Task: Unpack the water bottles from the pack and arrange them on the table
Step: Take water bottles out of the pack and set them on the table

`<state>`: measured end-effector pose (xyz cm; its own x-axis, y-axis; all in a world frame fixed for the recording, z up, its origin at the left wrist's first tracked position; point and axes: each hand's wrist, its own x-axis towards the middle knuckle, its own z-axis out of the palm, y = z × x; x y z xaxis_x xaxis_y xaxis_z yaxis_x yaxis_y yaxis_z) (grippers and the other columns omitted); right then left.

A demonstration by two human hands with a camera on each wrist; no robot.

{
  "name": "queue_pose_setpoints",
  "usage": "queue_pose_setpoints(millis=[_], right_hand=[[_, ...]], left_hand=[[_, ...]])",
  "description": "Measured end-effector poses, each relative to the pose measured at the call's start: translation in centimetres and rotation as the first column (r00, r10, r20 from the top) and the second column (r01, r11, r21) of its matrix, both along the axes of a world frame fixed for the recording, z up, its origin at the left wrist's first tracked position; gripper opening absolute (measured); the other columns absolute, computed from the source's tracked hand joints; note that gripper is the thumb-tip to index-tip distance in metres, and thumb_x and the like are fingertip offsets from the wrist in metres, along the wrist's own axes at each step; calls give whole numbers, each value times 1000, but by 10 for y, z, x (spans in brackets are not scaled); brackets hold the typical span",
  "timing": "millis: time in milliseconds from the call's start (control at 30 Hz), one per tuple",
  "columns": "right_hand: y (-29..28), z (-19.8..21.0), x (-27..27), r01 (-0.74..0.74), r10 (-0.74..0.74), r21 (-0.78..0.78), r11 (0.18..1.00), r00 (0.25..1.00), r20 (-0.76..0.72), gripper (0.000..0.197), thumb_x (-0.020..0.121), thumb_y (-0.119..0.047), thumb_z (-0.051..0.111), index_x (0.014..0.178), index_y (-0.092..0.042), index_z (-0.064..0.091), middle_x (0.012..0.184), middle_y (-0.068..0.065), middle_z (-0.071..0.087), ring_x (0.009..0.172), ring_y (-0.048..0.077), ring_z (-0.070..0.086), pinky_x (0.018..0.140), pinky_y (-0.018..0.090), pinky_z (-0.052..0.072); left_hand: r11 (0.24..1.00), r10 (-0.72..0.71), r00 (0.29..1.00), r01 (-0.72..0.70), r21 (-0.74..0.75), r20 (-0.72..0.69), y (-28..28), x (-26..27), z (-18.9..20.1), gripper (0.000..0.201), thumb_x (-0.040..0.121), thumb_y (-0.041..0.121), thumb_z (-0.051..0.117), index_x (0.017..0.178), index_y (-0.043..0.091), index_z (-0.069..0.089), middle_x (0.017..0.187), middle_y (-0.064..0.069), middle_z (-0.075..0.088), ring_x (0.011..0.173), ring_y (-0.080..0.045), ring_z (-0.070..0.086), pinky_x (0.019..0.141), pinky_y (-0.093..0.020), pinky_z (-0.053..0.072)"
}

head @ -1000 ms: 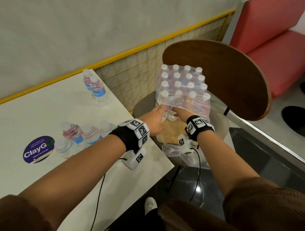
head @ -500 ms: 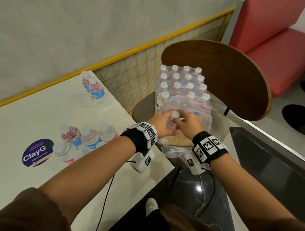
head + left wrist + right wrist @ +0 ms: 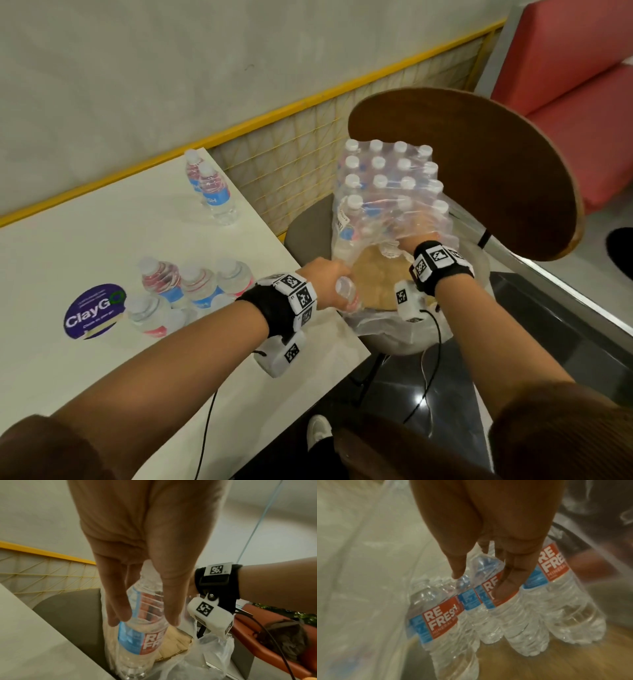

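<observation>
The shrink-wrapped pack of water bottles (image 3: pixel 390 178) stands on a chair seat, its near side torn open. My left hand (image 3: pixel 329 286) grips one bottle (image 3: pixel 346 291) by its upper body, just off the table's corner; in the left wrist view the thumb and fingers of that hand (image 3: pixel 145 620) are wrapped round this bottle (image 3: pixel 142 642). My right hand (image 3: pixel 416 222) is inside the wrap. In the right wrist view the right hand (image 3: pixel 483 577) has straight fingers (image 3: pixel 508 582) lying on the label of a standing bottle (image 3: pixel 513 615), thumb on its other side.
Several bottles (image 3: pixel 191 287) stand grouped on the white table (image 3: pixel 102 222) beside a purple sticker (image 3: pixel 94 310); two more bottles (image 3: pixel 214 192) stand at its far edge. The chair's wooden back (image 3: pixel 479 171) rises behind the pack. Loose plastic (image 3: pixel 387 325) hangs off the seat.
Both hands were on one bottle at the pack's opening. Now my left hand has drawn that bottle back toward the table, and my right hand has gone back inside the wrap.
</observation>
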<state>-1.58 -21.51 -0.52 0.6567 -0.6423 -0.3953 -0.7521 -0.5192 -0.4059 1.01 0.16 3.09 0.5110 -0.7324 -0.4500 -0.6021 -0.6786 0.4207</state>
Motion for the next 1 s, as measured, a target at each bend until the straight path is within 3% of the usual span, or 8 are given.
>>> queue_pose_setpoints(millis=[200,300,433,600,733,800,900,1000], right_hand=[[25,2,-28,-132,130,-6,991,972,195,35,96,-27,51,127,-11,53,123,13,59,109,31,55,95,39,44],[40,15,-53,-131,63,226,965,956,285,41,91,-26,60,128,-8,53,116,6,62,81,20,64,80,34,52],[72,34,-77,-361,236,386,849,913,333,32,87,-17,66,114,-27,53,109,-4,60,72,17,65,65,28,58],[124,21,-71,-539,447,328,776,836,318,29,86,-24,67,104,-42,52,113,0,61,71,21,69,64,29,58],[161,15,-53,-579,463,342,740,808,365,27,88,-22,65,108,-34,51,102,2,62,69,12,66,58,21,54],[174,11,-43,-575,490,357,736,817,304,43,86,-34,65,123,-37,43,121,6,57,85,17,65,66,29,57],[185,4,-34,-509,511,492,706,848,143,95,78,-49,69,148,-39,5,144,8,41,119,26,52,71,37,60],[201,2,-31,-436,465,646,626,874,139,119,75,-41,75,145,-41,-21,149,3,35,113,26,57,77,40,59]], left_hand=[[995,-46,998,43,86,42,32,19,26,57,74,25,76,128,29,58,128,-1,58,115,-23,57,96,-34,49],[959,-112,988,78,273,111,46,33,30,59,76,19,75,131,29,56,131,-1,55,117,-23,54,88,-28,45],[899,-125,986,66,434,109,64,46,27,64,77,15,74,135,27,51,136,-2,51,122,-23,51,81,-23,38],[910,-169,940,33,414,296,77,49,29,65,77,50,68,137,38,45,135,1,48,126,-25,40,95,-37,38],[874,-131,939,-41,484,317,88,58,30,64,75,73,52,133,49,42,153,0,23,144,-32,8,111,-62,6],[855,-90,962,-58,515,259,94,61,31,67,76,75,48,137,51,35,155,1,20,146,-34,1,110,-64,3],[865,-114,971,-7,502,211,99,60,39,63,86,62,49,143,39,33,150,1,35,140,-29,25,111,-45,21],[894,-105,980,18,448,170,105,62,46,60,89,48,56,144,35,35,147,5,41,134,-23,36,108,-35,27]])
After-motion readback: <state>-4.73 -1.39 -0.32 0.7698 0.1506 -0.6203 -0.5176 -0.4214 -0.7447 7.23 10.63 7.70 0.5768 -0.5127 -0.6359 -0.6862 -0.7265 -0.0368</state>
